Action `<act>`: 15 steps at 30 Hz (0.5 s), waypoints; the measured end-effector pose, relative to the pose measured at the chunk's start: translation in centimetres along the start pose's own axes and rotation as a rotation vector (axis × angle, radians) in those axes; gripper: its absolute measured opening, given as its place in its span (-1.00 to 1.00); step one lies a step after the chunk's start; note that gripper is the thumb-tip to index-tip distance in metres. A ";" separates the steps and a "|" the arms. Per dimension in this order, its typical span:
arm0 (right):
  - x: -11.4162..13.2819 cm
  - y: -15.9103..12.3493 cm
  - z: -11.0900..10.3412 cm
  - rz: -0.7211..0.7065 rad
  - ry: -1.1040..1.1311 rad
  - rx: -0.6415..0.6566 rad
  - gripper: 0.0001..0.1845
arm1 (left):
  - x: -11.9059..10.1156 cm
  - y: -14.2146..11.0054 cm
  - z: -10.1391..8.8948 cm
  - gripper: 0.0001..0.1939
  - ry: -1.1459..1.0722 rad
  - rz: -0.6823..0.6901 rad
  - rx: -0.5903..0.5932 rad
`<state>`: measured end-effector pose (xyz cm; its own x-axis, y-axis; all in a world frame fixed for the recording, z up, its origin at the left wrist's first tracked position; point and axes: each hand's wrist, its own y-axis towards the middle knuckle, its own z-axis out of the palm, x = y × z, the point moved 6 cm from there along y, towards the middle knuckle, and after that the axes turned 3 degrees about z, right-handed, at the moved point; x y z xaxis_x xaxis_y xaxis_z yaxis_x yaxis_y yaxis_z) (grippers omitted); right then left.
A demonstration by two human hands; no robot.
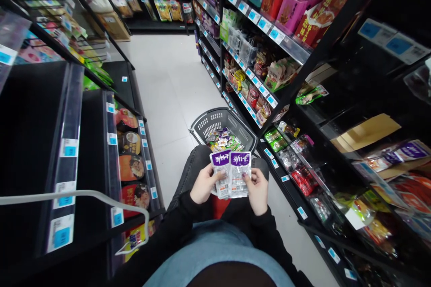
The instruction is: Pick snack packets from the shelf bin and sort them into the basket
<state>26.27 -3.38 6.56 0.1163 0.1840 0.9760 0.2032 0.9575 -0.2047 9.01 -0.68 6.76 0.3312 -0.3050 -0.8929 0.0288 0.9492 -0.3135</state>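
I hold two small snack packets side by side over my knees, each white with a purple top. My left hand point(202, 184) grips the left packet point(221, 174) by its lower edge. My right hand point(257, 190) is closed on the right packet point(239, 173). Just beyond them on the floor stands a grey shopping basket point(215, 119) with several small packets in it.
Black shelves line both sides of a narrow aisle with a pale tiled floor point(168, 85). On the right shelves point(303, 152) lie bagged snacks and more purple-topped packets point(404, 150). The left shelf point(111, 143) carries bowl noodles. A white metal bar point(84, 193) sticks out at lower left.
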 end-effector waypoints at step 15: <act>1.6 0.6 0.5 0.268 0.649 0.382 -0.42 | -1.2 0.7 -2.8 -0.45 -0.090 -0.011 -0.185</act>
<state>26.11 -2.37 8.07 0.6804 0.3654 0.6352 -0.2451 0.9304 -0.2727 6.00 0.16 6.67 0.4152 -0.2989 -0.8592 -0.1381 0.9128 -0.3843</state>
